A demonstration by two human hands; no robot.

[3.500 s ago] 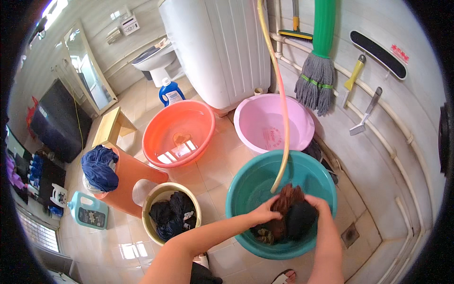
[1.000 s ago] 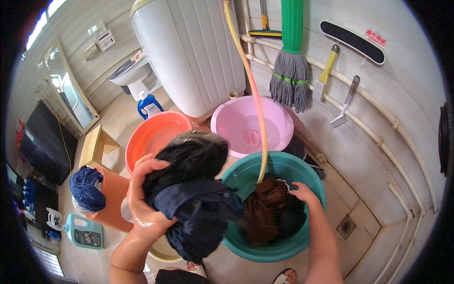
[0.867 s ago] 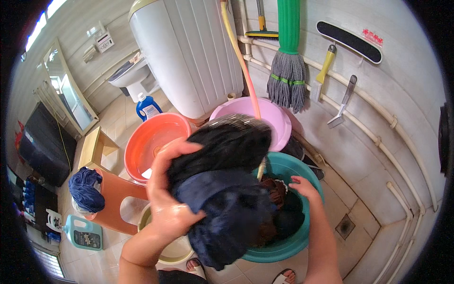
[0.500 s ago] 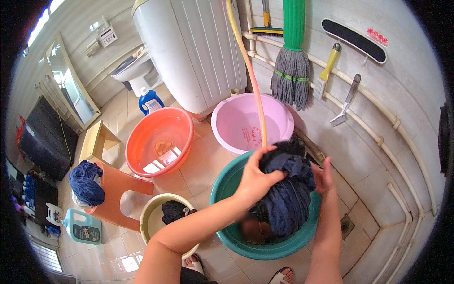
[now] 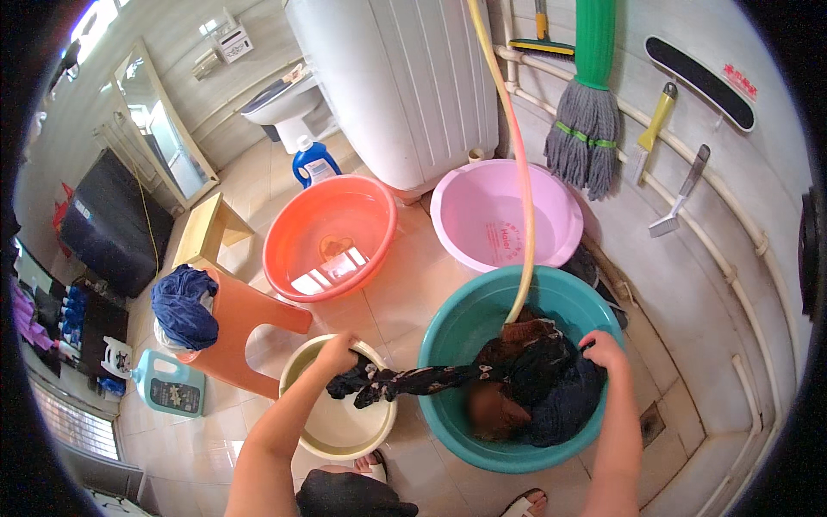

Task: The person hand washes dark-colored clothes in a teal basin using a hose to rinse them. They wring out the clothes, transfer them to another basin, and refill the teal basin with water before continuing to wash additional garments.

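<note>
My left hand (image 5: 338,354) is closed on one end of a black patterned garment (image 5: 431,379), above the cream basin (image 5: 389,414). The garment stretches to the right, over the rim of the teal tub (image 5: 435,345). Its far end merges with dark wet clothes (image 5: 551,370) there, so I cannot tell where it stops. At the tub's right rim my right hand (image 5: 605,350) is closed, with a bit of dark cloth showing at its fingertips. A navy garment (image 5: 560,422) and a brown one (image 5: 504,414) lie in the tub. A yellow hose (image 5: 521,164) runs down into it.
Beyond stand an orange basin (image 5: 379,215) with water, a pink basin (image 5: 452,202) and a white ribbed appliance (image 5: 396,86). An orange stool (image 5: 250,323) bears navy clothes (image 5: 185,310). A teal jug (image 5: 170,383) is beside it. A mop (image 5: 581,129) and brushes hang on the right wall.
Both hands have let the bundled navy garment down into the teal tub. My left hand moved left and took hold of the black garment from the cream basin. The whole view shifted.
</note>
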